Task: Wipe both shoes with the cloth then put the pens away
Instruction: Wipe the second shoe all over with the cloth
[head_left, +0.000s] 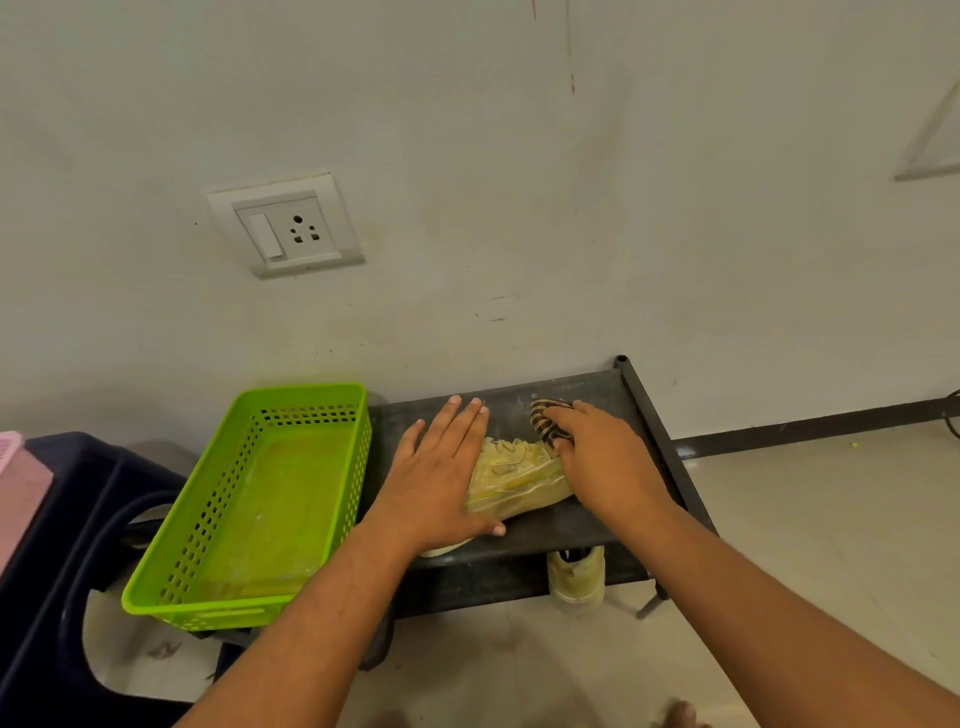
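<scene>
A pale yellow shoe (511, 475) lies on the top shelf of a dark metal rack (587, 525). My left hand (439, 470) lies flat on the shoe's near end, fingers straight. My right hand (602, 457) holds a black and tan striped cloth (543, 418) against the shoe's far end. A second pale shoe (575, 574) stands on the floor under the rack's front edge. No pens are in view.
A green perforated plastic basket (208, 519) sits left of the rack, partly on a dark blue stool (57, 519). A wall with a socket plate (285, 226) stands right behind. Pale tiled floor (810, 530) lies to the right.
</scene>
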